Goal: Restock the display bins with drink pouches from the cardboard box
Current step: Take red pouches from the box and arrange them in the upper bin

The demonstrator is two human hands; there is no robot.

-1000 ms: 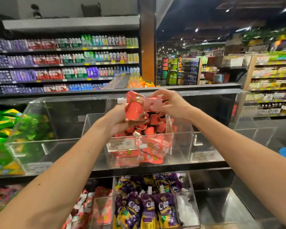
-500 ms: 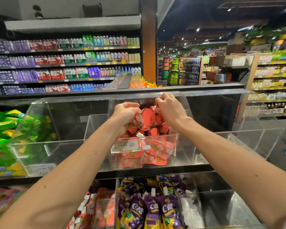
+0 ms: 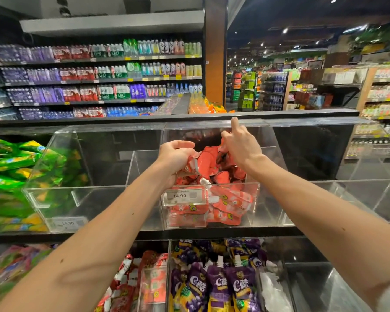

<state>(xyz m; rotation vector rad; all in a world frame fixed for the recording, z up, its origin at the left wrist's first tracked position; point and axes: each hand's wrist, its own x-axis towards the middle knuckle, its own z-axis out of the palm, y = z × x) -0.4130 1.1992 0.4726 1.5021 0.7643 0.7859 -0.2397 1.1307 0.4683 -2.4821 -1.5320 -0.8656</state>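
Both bare arms reach forward into the middle bin, a clear box on the upper shelf at the centre of the view. Red pouches lie in it, heaped from the front wall up toward the back. A price tag reading 14.90 sits on the left of its front.

The left hand is at the top of the heap, at 11 o'clock of the bin, with its fingers curled tight round a crumpled red pouch. The right hand is at 1 o'clock, near the left but apart from it, with pouches between the two. Its thumb and lower fingers pinch another red pouch, while the index finger sticks straight up toward the bin's top panel. I cannot tell whether the fingertip touches the panel.

At the middle bin's 9 o'clock stands a second bin, also clear, with its own tag. Farther out at 9 o'clock, green pouches are piled. At 3 o'clock there is a third bin.

On the shelf below, at 6 o'clock, purple pouches stand upright with white caps. Red packs are beside them at 7 o'clock. Well behind, at 11 o'clock, shelves carry rows of bottles.
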